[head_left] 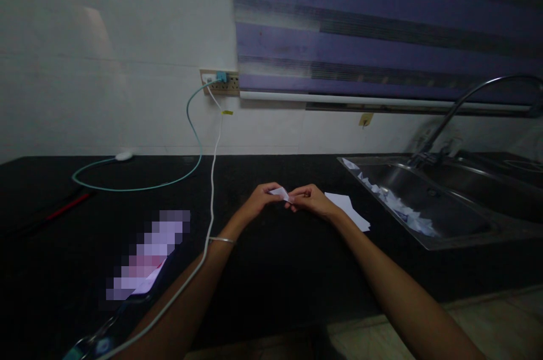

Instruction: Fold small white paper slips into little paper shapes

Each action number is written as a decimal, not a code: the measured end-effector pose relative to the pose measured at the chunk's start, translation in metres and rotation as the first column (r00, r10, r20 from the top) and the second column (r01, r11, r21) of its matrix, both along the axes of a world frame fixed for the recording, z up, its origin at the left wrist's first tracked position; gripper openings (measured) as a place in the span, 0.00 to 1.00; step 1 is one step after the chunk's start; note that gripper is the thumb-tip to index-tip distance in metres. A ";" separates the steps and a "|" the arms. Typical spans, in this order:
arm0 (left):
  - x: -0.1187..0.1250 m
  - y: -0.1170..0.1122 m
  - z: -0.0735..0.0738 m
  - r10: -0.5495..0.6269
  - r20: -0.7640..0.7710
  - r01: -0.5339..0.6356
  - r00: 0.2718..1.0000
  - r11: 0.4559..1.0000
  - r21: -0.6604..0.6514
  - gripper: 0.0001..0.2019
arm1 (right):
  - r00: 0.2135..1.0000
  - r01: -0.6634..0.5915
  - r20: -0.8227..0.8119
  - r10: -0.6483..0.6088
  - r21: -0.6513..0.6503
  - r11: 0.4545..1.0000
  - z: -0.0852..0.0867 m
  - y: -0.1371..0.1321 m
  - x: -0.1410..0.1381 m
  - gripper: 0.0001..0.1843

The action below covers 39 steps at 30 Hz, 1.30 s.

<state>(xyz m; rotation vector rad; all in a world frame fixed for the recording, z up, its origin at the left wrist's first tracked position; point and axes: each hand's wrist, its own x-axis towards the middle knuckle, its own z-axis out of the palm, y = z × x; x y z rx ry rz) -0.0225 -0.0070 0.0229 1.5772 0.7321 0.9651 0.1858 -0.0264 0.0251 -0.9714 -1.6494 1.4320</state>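
Over the black countertop (254, 292), a small folded piece of white paper (280, 194) is pinched between both hands. My left hand (263, 200) grips its left side, thumb below and fingers behind. At its right corner, my right hand (309, 200) closes thumb and fingertips on the paper. Part of the paper is hidden by the fingers. Close to my right wrist lies a stack of white paper sheets (350, 212). Several folded white paper pieces (399, 207) sit in a row along the left edge of the sink.
A steel double sink (466, 230) with a curved faucet (449, 114) is on the right. At left lies a lit phone (148, 275), its screen blurred. A white cable (212, 196) crosses my left forearm; a green cable (127, 189) loops from the wall outlet (231, 84).
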 end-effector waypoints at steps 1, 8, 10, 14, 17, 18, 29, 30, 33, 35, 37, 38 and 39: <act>0.000 0.000 0.000 -0.007 0.002 0.007 1.000 1.000 -0.001 0.12 | 1.000 0.004 0.021 -0.004 0.028 1.000 -0.001 0.000 0.000 0.18; 0.001 -0.001 0.000 0.009 -0.031 -0.009 0.999 1.000 -0.003 0.12 | 0.984 0.042 0.159 -0.074 0.195 0.980 -0.004 0.002 -0.002 0.14; 0.000 0.000 -0.002 -0.006 -0.018 0.005 1.000 1.000 -0.012 0.12 | 0.983 0.049 0.164 -0.083 0.199 0.979 -0.003 0.002 -0.002 0.14; -0.002 0.006 -0.007 0.004 0.036 -0.002 0.999 0.998 -0.063 0.17 | 0.985 0.069 0.142 -0.099 0.205 0.976 0.000 0.003 0.000 0.14; -0.004 0.007 -0.007 0.038 0.078 -0.030 0.996 0.994 -0.109 0.22 | 0.990 0.095 0.084 -0.114 0.198 0.976 0.001 0.003 0.000 0.14; -0.004 0.007 -0.006 0.037 0.086 -0.027 0.996 0.994 -0.110 0.21 | 0.991 0.110 0.059 -0.123 0.195 0.975 0.002 0.003 -0.001 0.14; 0.001 0.000 -0.003 0.121 -0.003 -0.121 0.993 0.992 -0.039 0.15 | 0.970 0.210 -0.142 -0.195 0.097 0.973 -0.005 0.007 -0.007 0.20; 0.002 0.001 -0.004 0.139 -0.001 -0.139 0.990 0.990 -0.031 0.15 | 0.960 0.241 -0.166 -0.225 0.083 0.967 -0.005 0.008 -0.007 0.21; 0.002 0.001 -0.003 0.196 0.013 -0.196 0.980 0.981 -0.009 0.16 | 0.923 0.334 -0.234 -0.305 0.095 0.938 -0.004 0.009 -0.006 0.19; 0.001 0.001 -0.001 0.260 0.025 -0.260 0.965 0.966 -0.004 0.16 | 0.909 0.392 -0.223 -0.351 0.173 0.904 -0.002 0.008 -0.005 0.17; 0.001 0.001 0.000 0.321 0.033 -0.321 0.946 0.947 -0.005 0.15 | 0.905 0.424 -0.168 -0.390 0.282 0.861 0.000 0.006 -0.005 0.16; 0.001 0.001 0.001 0.343 0.038 -0.343 0.939 0.939 -0.006 0.15 | 0.907 0.422 -0.138 -0.399 0.332 0.844 0.000 0.004 -0.006 0.15; 0.001 0.001 0.001 0.356 0.042 -0.356 0.934 0.935 -0.006 0.15 | 0.911 0.408 -0.110 -0.397 0.375 0.832 0.000 0.003 -0.007 0.15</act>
